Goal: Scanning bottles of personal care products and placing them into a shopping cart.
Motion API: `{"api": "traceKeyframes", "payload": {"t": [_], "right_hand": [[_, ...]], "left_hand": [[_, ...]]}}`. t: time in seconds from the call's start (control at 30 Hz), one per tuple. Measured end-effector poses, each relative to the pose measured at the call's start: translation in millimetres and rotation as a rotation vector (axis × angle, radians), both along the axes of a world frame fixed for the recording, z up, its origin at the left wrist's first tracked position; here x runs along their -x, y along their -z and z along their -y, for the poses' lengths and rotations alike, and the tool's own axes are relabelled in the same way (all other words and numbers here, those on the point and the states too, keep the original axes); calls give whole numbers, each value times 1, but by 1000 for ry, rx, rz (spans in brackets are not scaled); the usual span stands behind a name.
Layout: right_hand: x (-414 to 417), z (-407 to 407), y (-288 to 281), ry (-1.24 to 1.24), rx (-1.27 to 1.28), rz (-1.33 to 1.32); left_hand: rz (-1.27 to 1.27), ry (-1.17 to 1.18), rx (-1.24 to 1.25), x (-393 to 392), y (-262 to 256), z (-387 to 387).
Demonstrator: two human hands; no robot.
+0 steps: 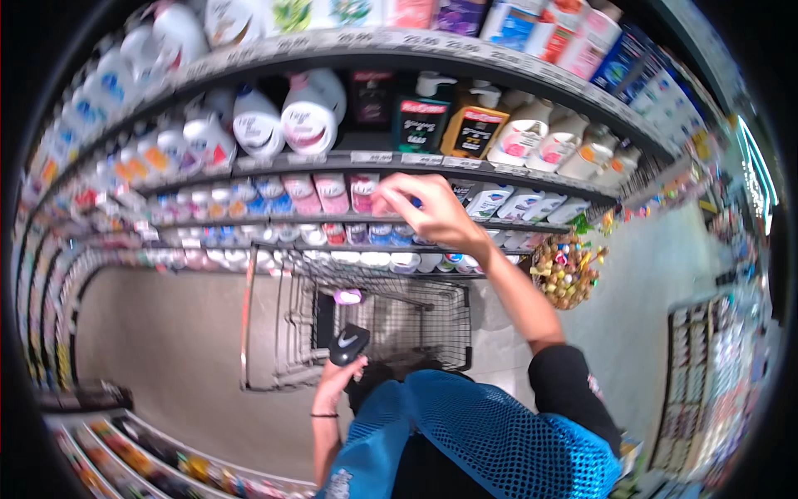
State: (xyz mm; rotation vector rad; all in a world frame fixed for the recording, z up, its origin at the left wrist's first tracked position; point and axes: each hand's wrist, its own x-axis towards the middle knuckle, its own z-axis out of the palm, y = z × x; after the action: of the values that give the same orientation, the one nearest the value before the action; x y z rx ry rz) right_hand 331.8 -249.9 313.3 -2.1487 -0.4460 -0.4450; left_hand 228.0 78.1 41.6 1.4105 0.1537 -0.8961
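My right hand (424, 203) is raised with bent fingers in front of a shelf of Lux packs (331, 194); nothing shows in it, though part of the fingers is blurred. My left hand (341, 374) holds a black handheld device (349, 345), probably a scanner, low over the near side of a wire shopping cart (469, 324). A purple-and-white item (348, 296) lies in the cart. Above my right hand stand a green pump bottle (421, 121) and an amber pump bottle (475, 128), with white and pink bottles (310, 121) farther left.
Shelves (436, 163) of bottles curve across the front and left. Right of the cart is a basket of small wrapped items (564, 271). A low shelf of packs (156, 458) runs along the lower left, and another display rack (686, 380) stands at the right.
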Motion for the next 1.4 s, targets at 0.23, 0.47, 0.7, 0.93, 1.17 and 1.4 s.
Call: {"api": "traceKeyframes", "payload": {"t": [0.23,0.47,0.7,0.93,1.17,1.4], "right_hand": [[132,-61,-72,-273,-139,502],[137,-81,-89,-475,-37,186],[111,-68,-28,-673,-37,-18],[16,-107,333,-83,53,-694],[-74,-149,604,72,692,-353],[-76,-145,631,122,702,-817]], "left_hand": [[32,98,-40,11,-17,14],[0,66,34,31,-24,29],[-74,-10,17,40,-9,9],[-235,-276,-168,58,14,-58],[-382,-172,-392,95,62,-105],[-351,-292,-359,93,65,-106]]}}
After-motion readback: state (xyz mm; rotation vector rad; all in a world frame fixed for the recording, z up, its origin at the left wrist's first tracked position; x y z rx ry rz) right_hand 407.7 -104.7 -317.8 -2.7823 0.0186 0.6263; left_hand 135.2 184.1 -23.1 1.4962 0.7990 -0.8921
